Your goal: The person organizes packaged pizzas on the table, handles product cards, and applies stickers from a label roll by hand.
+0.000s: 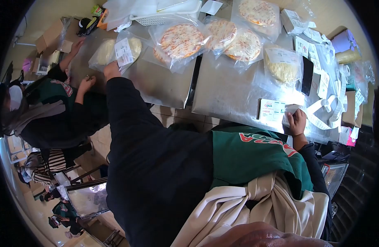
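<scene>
Stretched far out to the left, my left hand has its fingers at the lower edge of a white printed label, pinching it. The label lies over a bagged pale round item; another is beside it. My right hand rests on a strip of white labels near the table's front edge, fingers apart. Left of it lies a label sheet marked cheese. Bagged pizzas lie farther back, and a labelled bag of pale contents sits beside a black flat object.
Two metal tables meet at a narrow gap. A co-worker's hands are just left of my left hand. A white basket stands at the back. Long loops of labels and a purple container are at the right.
</scene>
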{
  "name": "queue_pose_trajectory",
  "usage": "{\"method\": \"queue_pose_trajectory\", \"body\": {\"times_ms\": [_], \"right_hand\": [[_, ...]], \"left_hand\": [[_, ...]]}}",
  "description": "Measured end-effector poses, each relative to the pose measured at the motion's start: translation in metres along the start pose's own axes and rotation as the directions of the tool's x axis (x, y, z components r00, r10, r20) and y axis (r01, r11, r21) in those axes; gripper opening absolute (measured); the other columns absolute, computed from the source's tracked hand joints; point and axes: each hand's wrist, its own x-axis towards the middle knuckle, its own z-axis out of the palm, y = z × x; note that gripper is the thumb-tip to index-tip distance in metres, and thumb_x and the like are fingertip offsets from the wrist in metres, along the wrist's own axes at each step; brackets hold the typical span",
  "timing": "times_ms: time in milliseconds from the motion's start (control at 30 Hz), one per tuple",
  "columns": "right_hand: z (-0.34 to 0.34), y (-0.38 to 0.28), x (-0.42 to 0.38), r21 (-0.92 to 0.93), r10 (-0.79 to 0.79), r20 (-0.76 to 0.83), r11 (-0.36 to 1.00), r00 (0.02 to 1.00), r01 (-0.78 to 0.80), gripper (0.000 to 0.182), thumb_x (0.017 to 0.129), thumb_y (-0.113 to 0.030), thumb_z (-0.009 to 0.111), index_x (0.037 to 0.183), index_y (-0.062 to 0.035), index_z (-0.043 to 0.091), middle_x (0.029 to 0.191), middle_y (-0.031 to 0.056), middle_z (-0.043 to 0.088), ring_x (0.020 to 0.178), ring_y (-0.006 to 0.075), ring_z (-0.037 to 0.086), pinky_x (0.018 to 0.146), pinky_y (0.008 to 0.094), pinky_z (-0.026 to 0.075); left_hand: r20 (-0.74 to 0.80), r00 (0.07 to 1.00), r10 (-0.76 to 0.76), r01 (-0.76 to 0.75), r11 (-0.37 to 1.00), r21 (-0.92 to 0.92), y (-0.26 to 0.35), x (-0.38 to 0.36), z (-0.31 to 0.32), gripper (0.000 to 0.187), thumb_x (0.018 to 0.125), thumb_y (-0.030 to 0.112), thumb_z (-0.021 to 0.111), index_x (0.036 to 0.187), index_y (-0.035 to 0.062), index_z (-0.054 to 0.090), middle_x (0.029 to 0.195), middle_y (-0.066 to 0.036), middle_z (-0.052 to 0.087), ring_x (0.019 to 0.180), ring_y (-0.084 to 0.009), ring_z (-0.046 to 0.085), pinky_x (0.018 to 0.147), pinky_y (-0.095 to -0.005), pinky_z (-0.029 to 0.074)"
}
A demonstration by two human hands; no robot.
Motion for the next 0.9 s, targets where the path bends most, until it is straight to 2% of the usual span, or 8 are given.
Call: {"method": "queue_pose_trajectory", "body": {"times_ms": [67, 167, 333, 467, 567, 700, 800, 900], "right_hand": [[0.001, 0.001, 0.0, -0.003, -0.003, -0.006, 1.0, 1.0, 0.003, 0.029, 0.079, -0.029, 0.059, 0.086, -0.0012, 0.055, 0.084, 0.0178, 0.054, 0.081, 0.037, 0.05, 0.072, 0.0425, 0.038], [-0.002, -0.001, 0.001, 0.023, 0.008, 0.013, 1.0, 1.0, -0.009, 0.029, 0.079, -0.03, 0.058, 0.084, -0.0013, 0.055, 0.082, 0.0176, 0.054, 0.08, 0.0371, 0.049, 0.072, 0.0425, 0.038], [0.0, -0.001, 0.001, 0.026, -0.007, -0.029, 1.0, 1.0, 0.008, 0.028, 0.079, -0.029, 0.059, 0.081, -0.0011, 0.054, 0.079, 0.0173, 0.054, 0.077, 0.0374, 0.049, 0.07, 0.0423, 0.038], [-0.001, -0.002, 0.002, 0.051, -0.009, -0.018, 0.999, 1.0, 0.01, 0.028, 0.079, -0.028, 0.059, 0.078, -0.0009, 0.052, 0.076, 0.0171, 0.052, 0.075, 0.0371, 0.049, 0.069, 0.0422, 0.038], [0.002, 0.001, 0.002, 0.054, -0.036, -0.052, 0.998, 0.998, 0.039, 0.028, 0.079, -0.028, 0.059, 0.076, -0.0009, 0.05, 0.074, 0.0168, 0.051, 0.074, 0.0365, 0.048, 0.067, 0.042, 0.037], [0.0, -0.005, 0.003, 0.042, -0.029, -0.059, 0.999, 0.998, 0.032, 0.029, 0.079, -0.027, 0.06, 0.075, -0.0006, 0.049, 0.074, 0.0165, 0.05, 0.073, 0.036, 0.047, 0.066, 0.0414, 0.037], [0.0, -0.006, 0.003, 0.063, -0.035, -0.074, 0.997, 0.997, 0.039, 0.03, 0.079, -0.028, 0.06, 0.075, -0.0001, 0.049, 0.074, 0.0165, 0.05, 0.073, 0.0363, 0.047, 0.066, 0.0415, 0.036], [0.0, -0.006, 0.003, 0.054, -0.023, -0.066, 0.998, 0.998, 0.027, 0.031, 0.079, -0.029, 0.06, 0.075, 0.0002, 0.049, 0.074, 0.0166, 0.05, 0.073, 0.0365, 0.047, 0.067, 0.0415, 0.036]], "left_hand": [[-0.03, 0.999, -0.01, 0.004, 0.98, -0.199, 0.0, -0.015, -0.002, 0.034, 0.087, 0.033, 0.049, 0.094, 0.0019, 0.062, 0.093, -0.014, 0.064, 0.08, -0.0261, 0.063, 0.066, -0.0372, 0.049], [-0.112, 0.993, 0.02, -0.074, 0.861, -0.503, -0.011, -0.034, 0.001, 0.028, 0.085, 0.027, 0.053, 0.096, 0.0028, 0.061, 0.092, -0.013, 0.064, 0.081, -0.0254, 0.063, 0.067, -0.0368, 0.048], [-0.024, 0.999, 0.029, -0.037, 0.652, -0.757, -0.048, -0.074, 0.0, 0.023, 0.081, 0.018, 0.06, 0.099, 0.0043, 0.06, 0.091, -0.01, 0.064, 0.083, -0.024, 0.063, 0.069, -0.036, 0.048], [-0.082, 0.996, -0.03, -0.056, 0.501, -0.863, -0.042, -0.139, -0.001, 0.021, 0.08, 0.013, 0.061, 0.097, 0.0021, 0.059, 0.09, -0.01, 0.062, 0.085, -0.0232, 0.061, 0.074, -0.0349, 0.046], [-0.022, 1.0, -0.013, -0.014, 0.459, -0.888, -0.036, -0.166, -0.003, 0.022, 0.08, 0.015, 0.062, 0.097, 0.0026, 0.059, 0.094, -0.008, 0.061, 0.084, -0.0212, 0.059, 0.072, -0.0311, 0.045], [-0.013, 0.999, -0.051, 0.027, 0.702, -0.712, -0.033, -0.171, 0.001, 0.03, 0.083, 0.026, 0.061, 0.102, 0.0024, 0.059, 0.104, -0.006, 0.059, 0.086, -0.0217, 0.056, 0.067, -0.0308, 0.044], [0.337, 0.932, 0.129, 0.216, 0.549, -0.807, -0.041, -0.164, -0.004, 0.041, 0.086, 0.035, 0.057, 0.107, -0.0002, 0.058, 0.104, -0.008, 0.06, 0.087, -0.0229, 0.056, 0.068, -0.0309, 0.044], [0.357, 0.916, 0.183, 0.24, 0.463, -0.853, -0.036, -0.169, 0.004, 0.049, 0.088, 0.041, 0.052, 0.11, -0.0027, 0.056, 0.107, -0.01, 0.059, 0.088, -0.024, 0.055, 0.068, -0.0313, 0.044]]}}
